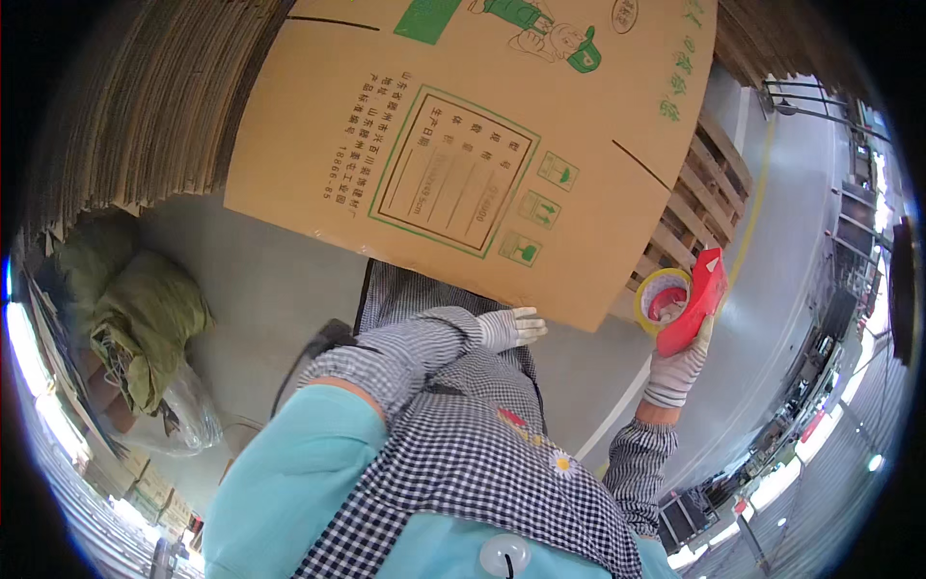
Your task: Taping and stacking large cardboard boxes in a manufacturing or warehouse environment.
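Note:
A large flat brown cardboard carton (318, 106) with green printing fills the upper middle. My right hand (681, 367), in a white knit glove, is closed around a red tape dispenser (709, 285). A roll of yellowish tape (641, 299) sits in the dispenser, to the right of the carton's near corner and apart from it. In front of my body, my left hand (509, 329), also gloved, rests by the carton's near edge. Its fingers stretch to the right and hold nothing.
Tall stacks of folded cardboard (154, 106) stand at the far left. A wooden pallet (696, 198) shows beyond the carton's right side. Olive-green sacks (154, 309) and a clear plastic bag (193, 410) lie on the floor at the left.

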A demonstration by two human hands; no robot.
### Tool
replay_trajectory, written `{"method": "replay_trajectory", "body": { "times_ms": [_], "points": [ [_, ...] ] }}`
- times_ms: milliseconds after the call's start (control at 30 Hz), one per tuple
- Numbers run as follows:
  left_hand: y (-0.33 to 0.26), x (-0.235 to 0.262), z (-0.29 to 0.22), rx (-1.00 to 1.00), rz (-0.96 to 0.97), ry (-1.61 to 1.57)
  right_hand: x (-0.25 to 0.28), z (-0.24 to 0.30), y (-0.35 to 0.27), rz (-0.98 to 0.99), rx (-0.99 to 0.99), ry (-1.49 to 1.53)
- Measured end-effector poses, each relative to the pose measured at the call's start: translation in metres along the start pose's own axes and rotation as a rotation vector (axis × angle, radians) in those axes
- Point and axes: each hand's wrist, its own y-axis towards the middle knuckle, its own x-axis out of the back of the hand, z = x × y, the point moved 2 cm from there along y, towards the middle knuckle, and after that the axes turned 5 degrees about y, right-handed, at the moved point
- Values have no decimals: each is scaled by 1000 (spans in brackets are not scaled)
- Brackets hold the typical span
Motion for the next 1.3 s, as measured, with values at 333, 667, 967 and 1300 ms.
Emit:
{"method": "replay_trajectory", "body": {
  "times_ms": [333, 667, 967, 1300],
  "points": [
    [-84, 185, 127, 1258, 674, -180, -37, -31, 64, 53, -107, -57],
    [-231, 161, 255, 1251, -491, -767, -192, -75, 68, 685, -533, -263],
    [-5, 317, 294, 622, -948, -2171, -296, -50, 107, 815, -155, -771],
    [-42, 295, 456, 1860, -141, -1302, -360, -76, 191, 873, -42, -1132]
  ]
}}
